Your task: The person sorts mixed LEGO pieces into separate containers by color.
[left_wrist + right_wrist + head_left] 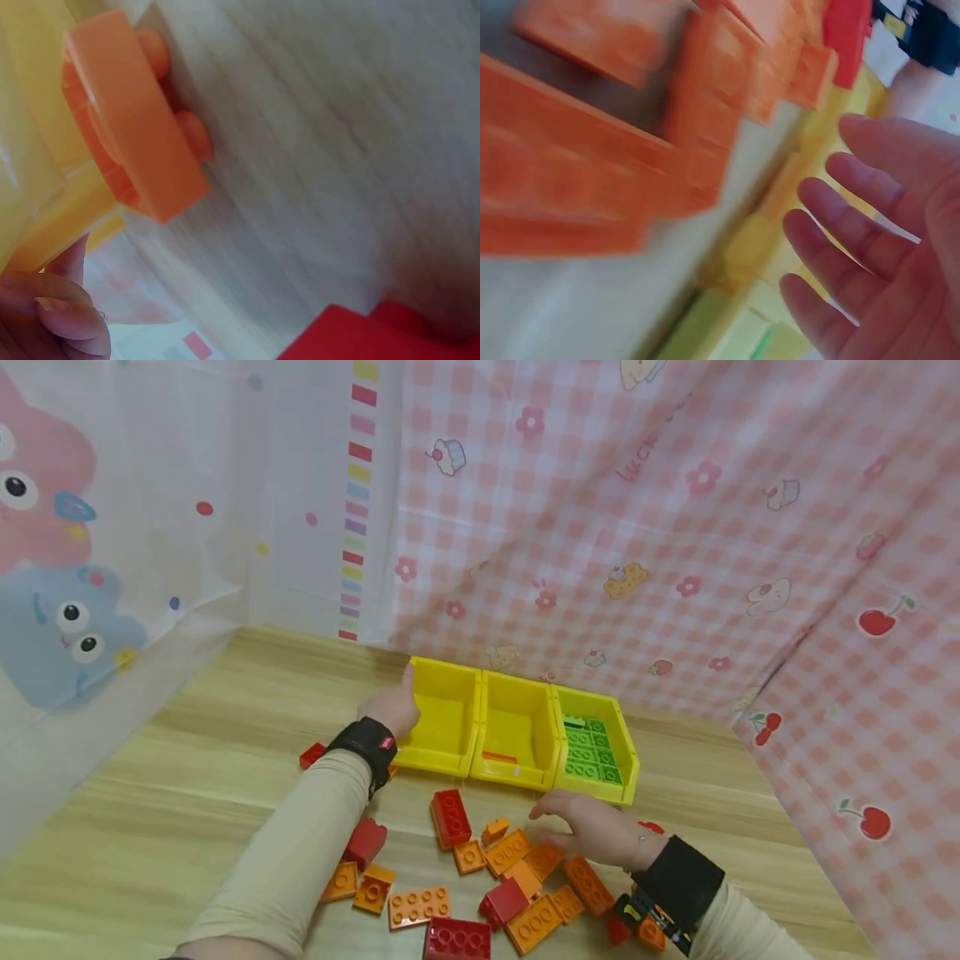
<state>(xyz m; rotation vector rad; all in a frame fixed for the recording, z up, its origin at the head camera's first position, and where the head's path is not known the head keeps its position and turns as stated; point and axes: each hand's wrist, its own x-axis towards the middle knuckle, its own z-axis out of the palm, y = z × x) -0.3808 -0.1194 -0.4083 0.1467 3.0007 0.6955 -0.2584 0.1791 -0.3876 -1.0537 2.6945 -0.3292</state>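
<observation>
My left hand (392,708) is at the left wall of the leftmost yellow bin (444,718). In the left wrist view its curled fingers (71,319) are right at the yellow plastic edge. Over the front of the pile hovers my right hand (592,828), its fingers spread and nothing between them in the right wrist view. Beneath and beside it lie orange building bricks (588,885). A red brick (452,818) sits just in front of the bins. Close to my left wrist, an orange brick (135,120) stands on its side beside the bin.
The middle bin (517,718) has a thin orange-red piece in it. Green bricks (588,752) fill the right bin. Several loose red and orange bricks are strewn in front, including a red one (311,755) left of my wrist. A patterned curtain (570,527) hangs behind.
</observation>
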